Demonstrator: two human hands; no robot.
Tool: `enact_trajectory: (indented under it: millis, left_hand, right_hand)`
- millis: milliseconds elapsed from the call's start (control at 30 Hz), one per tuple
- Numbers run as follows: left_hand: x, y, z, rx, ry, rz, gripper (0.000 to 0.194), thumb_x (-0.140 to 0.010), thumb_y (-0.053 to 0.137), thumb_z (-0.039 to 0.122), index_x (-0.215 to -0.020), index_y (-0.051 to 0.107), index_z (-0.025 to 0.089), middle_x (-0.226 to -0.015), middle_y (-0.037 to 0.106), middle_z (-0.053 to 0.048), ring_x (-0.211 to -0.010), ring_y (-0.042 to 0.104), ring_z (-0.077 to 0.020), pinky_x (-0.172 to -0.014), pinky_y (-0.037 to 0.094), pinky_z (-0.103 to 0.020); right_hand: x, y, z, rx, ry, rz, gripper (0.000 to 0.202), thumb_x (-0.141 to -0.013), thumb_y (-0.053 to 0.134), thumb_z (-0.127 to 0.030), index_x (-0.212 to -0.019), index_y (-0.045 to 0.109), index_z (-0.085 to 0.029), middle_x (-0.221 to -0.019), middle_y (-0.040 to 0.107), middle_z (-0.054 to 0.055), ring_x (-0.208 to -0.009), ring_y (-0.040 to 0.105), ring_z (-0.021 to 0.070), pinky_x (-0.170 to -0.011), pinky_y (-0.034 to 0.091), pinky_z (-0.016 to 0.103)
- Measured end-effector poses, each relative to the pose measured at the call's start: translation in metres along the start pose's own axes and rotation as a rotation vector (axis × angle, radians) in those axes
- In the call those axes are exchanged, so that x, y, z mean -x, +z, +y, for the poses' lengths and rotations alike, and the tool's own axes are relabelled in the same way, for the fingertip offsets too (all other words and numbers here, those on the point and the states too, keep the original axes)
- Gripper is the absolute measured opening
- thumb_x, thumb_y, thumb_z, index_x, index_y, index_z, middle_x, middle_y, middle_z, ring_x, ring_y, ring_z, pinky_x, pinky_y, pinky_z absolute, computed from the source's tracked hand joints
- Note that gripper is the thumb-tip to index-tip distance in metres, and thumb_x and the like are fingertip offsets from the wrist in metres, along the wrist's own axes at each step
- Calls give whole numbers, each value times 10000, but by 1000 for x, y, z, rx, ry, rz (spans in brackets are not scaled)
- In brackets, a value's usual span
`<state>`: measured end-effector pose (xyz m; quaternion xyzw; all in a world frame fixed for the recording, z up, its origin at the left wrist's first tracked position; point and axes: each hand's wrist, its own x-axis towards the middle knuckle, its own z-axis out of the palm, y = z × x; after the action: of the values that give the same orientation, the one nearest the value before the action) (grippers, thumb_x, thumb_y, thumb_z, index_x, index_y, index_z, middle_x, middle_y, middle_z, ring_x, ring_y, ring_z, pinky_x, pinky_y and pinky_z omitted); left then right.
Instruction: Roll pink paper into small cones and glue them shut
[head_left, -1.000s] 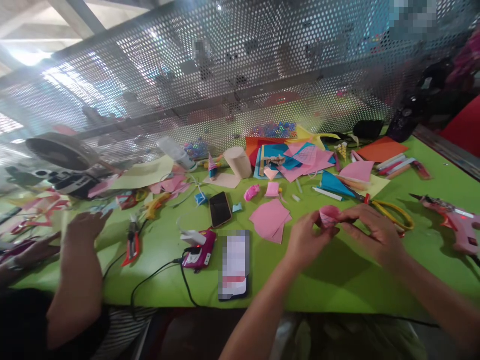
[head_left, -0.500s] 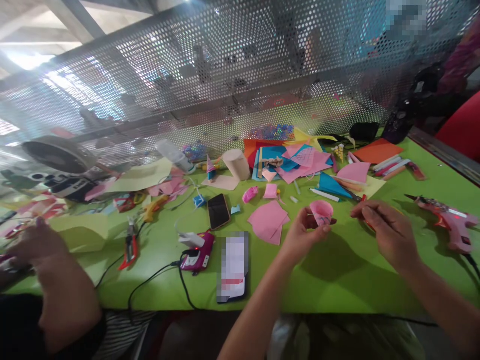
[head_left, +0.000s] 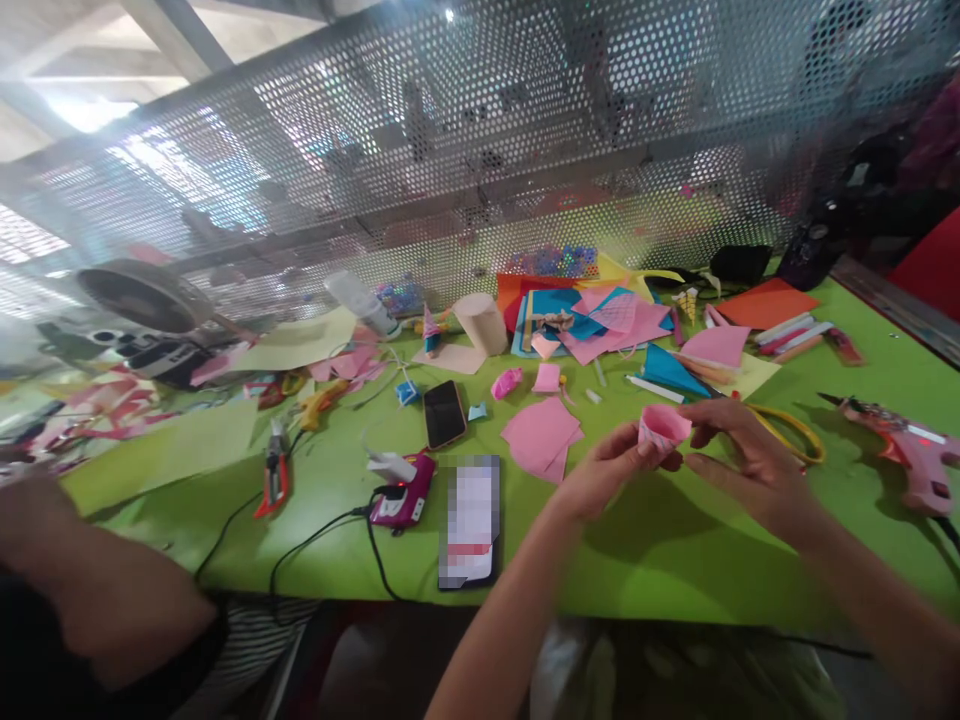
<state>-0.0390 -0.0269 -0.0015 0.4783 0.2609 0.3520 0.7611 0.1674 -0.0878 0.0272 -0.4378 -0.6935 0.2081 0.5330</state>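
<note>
Nearest to us, at the front edge of the lime-green work surface, our left hand and our right hand met over a small pink paper cone. We gripped the rolled cone between the left fingertips, open end up, above the surface, while our right fingers pinched its rim from the other side. We judged the cone already rolled into shape but not yet fixed, since the pink hot-glue gun lay untouched well to the right. Just left of our hands lay flat pink paper sheets, and beyond them a black smartphone. Yellow-handled scissors rested just behind our right hand. Farther back spread a heap of blue, pink and orange paper cut-outs before the perforated metal screen. At far left, another person's arm rested at the edge.
</note>
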Motion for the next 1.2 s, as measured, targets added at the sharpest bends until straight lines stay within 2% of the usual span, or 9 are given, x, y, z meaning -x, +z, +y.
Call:
enact_trajectory:
  millis: [200, 333, 400, 500, 667, 767, 933, 1100, 1200]
  left_hand:
    - [3, 7, 6, -264, 46, -75, 599, -966, 703, 628, -1345, 700, 164, -1281, 738, -130, -1189, 686, -290, -1075, 507, -414]
    - [6, 14, 12, -628, 198, -16, 581, -980, 715, 383, -1515, 551, 226, -1408, 702, -109, -1279, 653, -285, -1114, 491, -406]
    - [6, 16, 11, -789, 255, 29, 556, -934, 757, 321, -1457, 584, 251, -1341, 737, -89, -1228, 680, -286, -1101, 495, -412]
    - [5, 16, 5, -936, 290, 87, 383, -928, 757, 313, -1289, 651, 240, -1167, 779, -80, -1091, 717, -291, -1033, 516, -422]
    - [1, 13, -4, -925, 297, 117, 180, -968, 688, 285, -1138, 674, 227, -1143, 800, -93, -1078, 730, -298, -1010, 524, -424]
    - [0, 15, -3, -908, 279, 118, 95, -989, 653, 285, -1061, 672, 227, -1128, 802, -96, -1078, 736, -300, -1001, 524, -419]
    - [2, 19, 0, -994, 262, 114, 102, -963, 650, 226, -1063, 630, 219, -1110, 778, -107, -1050, 717, -304, -944, 512, -410]
    - [3, 20, -2, -1133, 265, 74, 68, -988, 609, 235, -1052, 594, 213, -1059, 748, -114, -1005, 689, -307, -926, 497, -431]
    - [2, 20, -3, -1171, 277, 53, 84, -991, 588, 210, -1075, 595, 209, -1059, 740, -117, -1004, 686, -302, -937, 495, -438]
  right_hand:
    - [-5, -3, 2, 163, -82, -13, 149, -993, 711, -262, -1113, 758, -337, -1076, 718, 60, -1016, 725, 260, -880, 615, 414]
    - [-5, -3, 3, 241, -59, -10, 71, -976, 721, -310, -1039, 752, -318, -1055, 717, 72, -987, 723, 276, -854, 611, 435]
    - [-6, -1, 1, 270, -72, -26, 66, -970, 721, -310, -1026, 756, -315, -1052, 728, 76, -980, 724, 278, -843, 606, 440]
    - [-7, 1, -2, 262, -112, -41, 114, -965, 722, -271, -1062, 761, -319, -1061, 738, 77, -992, 729, 274, -839, 605, 430]
    - [-4, 2, -4, 161, -81, -39, 455, -955, 761, -269, -1387, 651, -358, -1189, 729, 69, -996, 717, 247, -881, 617, 416]
    - [-3, 3, -1, 116, 24, -16, 516, -952, 776, -322, -1440, 609, -354, -1214, 730, 64, -960, 703, 231, -878, 625, 411]
    - [-1, 6, 6, 57, 111, -31, 490, -946, 789, -366, -1410, 635, -334, -1248, 735, 62, -1020, 713, 235, -897, 633, 398]
    - [3, 8, 12, 26, 158, -17, 601, -917, 822, -397, -1475, 604, -345, -1405, 707, 74, -1177, 722, 280, -1026, 616, 463]
    - [3, 9, 12, 42, 149, -16, 578, -920, 818, -394, -1461, 622, -335, -1418, 714, 78, -1269, 703, 305, -1095, 585, 494]
